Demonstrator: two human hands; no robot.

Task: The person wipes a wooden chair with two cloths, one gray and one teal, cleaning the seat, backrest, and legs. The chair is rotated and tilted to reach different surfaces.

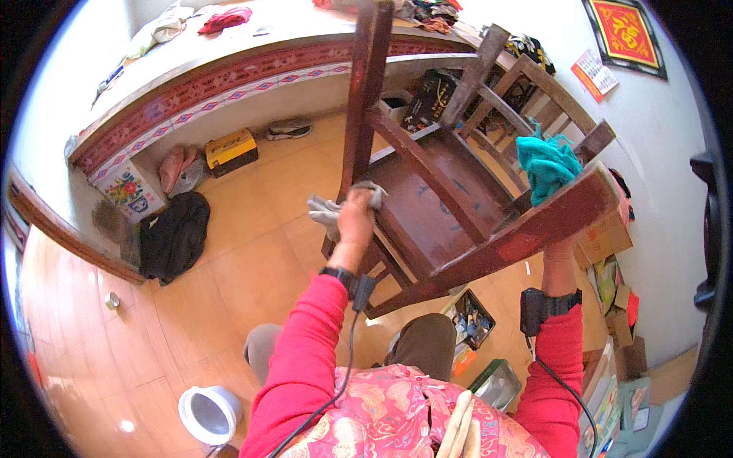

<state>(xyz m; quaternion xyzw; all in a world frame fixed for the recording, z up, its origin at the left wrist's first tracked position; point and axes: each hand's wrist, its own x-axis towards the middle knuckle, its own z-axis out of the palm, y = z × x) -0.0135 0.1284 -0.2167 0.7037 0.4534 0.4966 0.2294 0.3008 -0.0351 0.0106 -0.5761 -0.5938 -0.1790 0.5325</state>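
Note:
A dark red wooden chair [366,86], its paint worn in places, is tipped in front of me. A crossbar [426,174] spans two of its thick posts. My left hand [356,214] grips a grey cloth [325,210] against the post on the left. My right hand [560,247] reaches up behind the post on the right, which hides its fingers, so its grip cannot be made out. Just past that post, a teal cloth [547,169] hangs bunched over the wood.
Another wooden chair [552,94] stands behind, near the wall. A white bucket [211,413] is on the tiled floor at my lower left. By my knee lie a tray of small items [487,314] and a green-edged box [493,385]. A yellow-black box [232,150] sits under the long counter [189,77].

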